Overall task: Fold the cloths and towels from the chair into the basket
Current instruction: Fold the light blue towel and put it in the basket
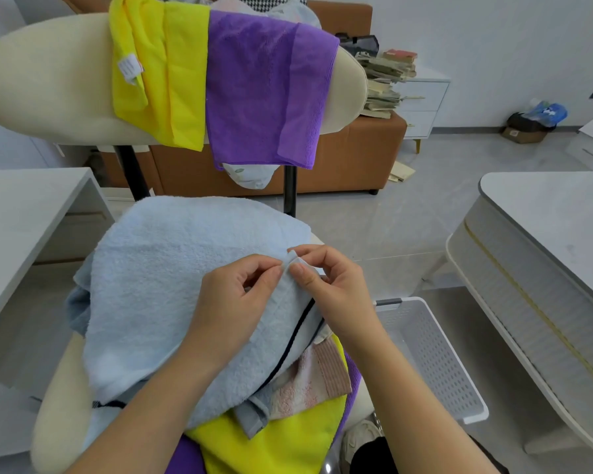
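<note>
A light blue towel [172,289] with a dark stripe lies spread over the seat of the cream chair [48,77]. My left hand [233,302] and my right hand [332,289] both pinch the towel's corner at its right edge, fingertips almost touching. Under the towel lie a pink towel [308,381], a yellow cloth [281,439], a grey cloth [254,417] and a purple cloth at the seat's front. Over the chair back hang a yellow cloth [158,70] and a purple cloth [267,94]. The white perforated basket [435,357] stands on the floor to the right of the chair.
A grey desk [24,213] stands at the left, a white table [555,234] at the right. Behind the chair are a brown sofa [356,155] and a white drawer unit [425,104] stacked with books. My shoe [360,439] rests beside the basket.
</note>
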